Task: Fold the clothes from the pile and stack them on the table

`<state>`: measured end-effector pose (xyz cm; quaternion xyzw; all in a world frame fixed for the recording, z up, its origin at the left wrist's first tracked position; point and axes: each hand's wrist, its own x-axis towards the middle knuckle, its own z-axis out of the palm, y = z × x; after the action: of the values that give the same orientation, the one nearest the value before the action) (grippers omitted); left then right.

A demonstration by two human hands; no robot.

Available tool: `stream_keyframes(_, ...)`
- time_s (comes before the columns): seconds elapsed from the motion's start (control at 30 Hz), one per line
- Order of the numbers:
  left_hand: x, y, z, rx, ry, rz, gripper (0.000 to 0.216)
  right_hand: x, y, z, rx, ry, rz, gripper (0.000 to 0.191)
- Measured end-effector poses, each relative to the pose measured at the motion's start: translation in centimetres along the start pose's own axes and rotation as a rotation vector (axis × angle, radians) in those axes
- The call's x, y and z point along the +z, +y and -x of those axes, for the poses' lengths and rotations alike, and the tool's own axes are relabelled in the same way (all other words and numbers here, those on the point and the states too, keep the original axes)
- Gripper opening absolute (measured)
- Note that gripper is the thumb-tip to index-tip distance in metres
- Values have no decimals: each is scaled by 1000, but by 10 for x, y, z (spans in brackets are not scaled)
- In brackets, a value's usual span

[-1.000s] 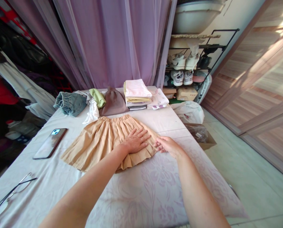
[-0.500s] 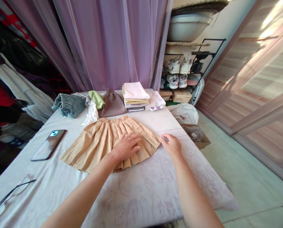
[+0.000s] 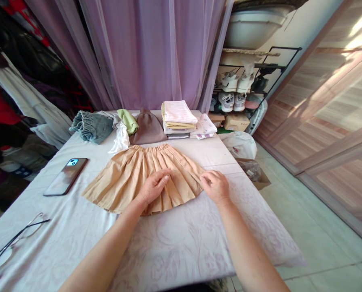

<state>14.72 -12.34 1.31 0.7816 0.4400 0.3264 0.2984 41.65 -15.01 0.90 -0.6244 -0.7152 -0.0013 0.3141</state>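
Observation:
A tan pleated skirt [image 3: 129,178] lies spread on the cloth-covered table, its elastic waistband toward the back. My left hand [image 3: 154,186] is over the middle of the pleats, fingers stretched and held close together, the thumb along their near side. Whether it presses on the fabric or hovers just above is hard to tell. At the skirt's right hem corner, my right hand [image 3: 216,186] is closed in a pinch on the edge of the fabric. Its fingertips partly hide that corner.
Behind the skirt are a stack of folded clothes [image 3: 179,117], a brown garment [image 3: 148,127], a green cloth [image 3: 128,121], a white cloth [image 3: 120,138] and rolled denim [image 3: 93,126]. A phone [image 3: 65,176] and eyeglasses [image 3: 19,239] lie on the left.
My left hand's spread fingers have drawn together, and the hand has turned onto its side. My right hand has moved slightly left with the hem corner. The view has shifted a little.

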Motion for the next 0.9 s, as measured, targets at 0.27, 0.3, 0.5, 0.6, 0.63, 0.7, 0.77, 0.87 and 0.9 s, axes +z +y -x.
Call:
stream_keyframes(0.27, -28, -5, 26, 211, 66, -56, 15, 12, -55, 20, -355, -18, -216, 15)
stream_keyframes(0.3, -28, -5, 29, 241, 38, -98, 14, 13, -60, 21, -374, -22, -216, 15)
stream_keyframes(0.5, -22, -12, 38, 250, -41, -236, 14, 18, -82, 24, -360, -131, -229, 15)
stream_keyframes(0.6, -18, -13, 40, 214, -71, -275, 17, 24, -89, 25, -328, -187, -204, 15)
stream_keyframes(0.63, -18, -12, 40, 202, -86, -287, 17, 26, -90, 26, -314, -195, -191, 16)
stream_keyframes(0.7, -18, -10, 41, 178, -117, -303, 19, 30, -90, 28, -290, -208, -179, 17)
stream_keyframes(0.77, -19, -7, 41, 164, -140, -309, 23, 33, -88, 31, -278, -222, -196, 15)
stream_keyframes(0.87, -20, -5, 41, 157, -163, -320, 29, 35, -86, 33, -277, -218, -243, 13)
stream_keyframes(0.9, -20, -5, 41, 154, -170, -326, 31, 36, -85, 33, -278, -212, -264, 14)
